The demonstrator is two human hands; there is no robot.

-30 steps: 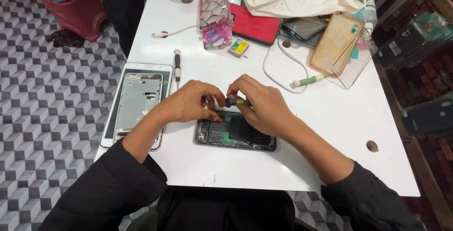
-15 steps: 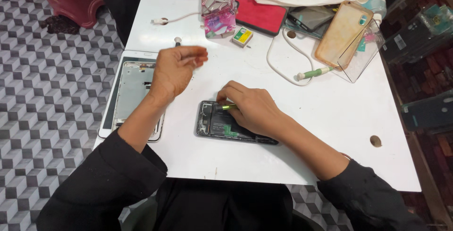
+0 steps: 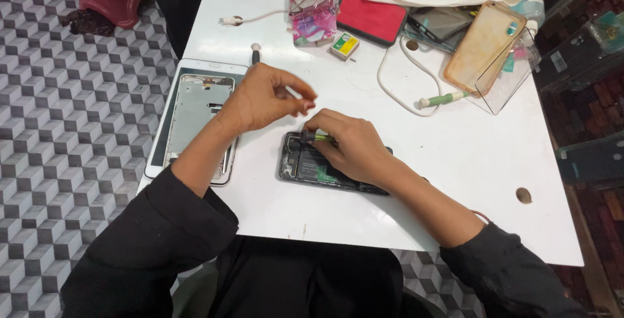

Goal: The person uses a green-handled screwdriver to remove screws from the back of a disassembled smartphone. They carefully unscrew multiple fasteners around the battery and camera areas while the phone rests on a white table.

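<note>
One opened phone point(image 3: 312, 168) lies back-up near the front of the white table point(image 3: 455, 162), its insides bare. One small screwdriver point(image 3: 315, 137) stands at its top edge, gripped by the right hand point(image 3: 348, 145), which covers much of the phone. The left hand point(image 3: 263, 100) hovers just above, fingers point(image 3: 305, 105) pinched narrowly together; whether they hold anything is unclear. One tablet frame point(image 3: 192, 119) lies left, two phone cases point(image 3: 484, 48) behind.

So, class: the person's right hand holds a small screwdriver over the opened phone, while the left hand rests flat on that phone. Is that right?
Not quite. In the head view the left hand is lifted off the opened phone, fingers pinched together above the white table. The rest holds: the right hand holds the small screwdriver over the phone.
</note>
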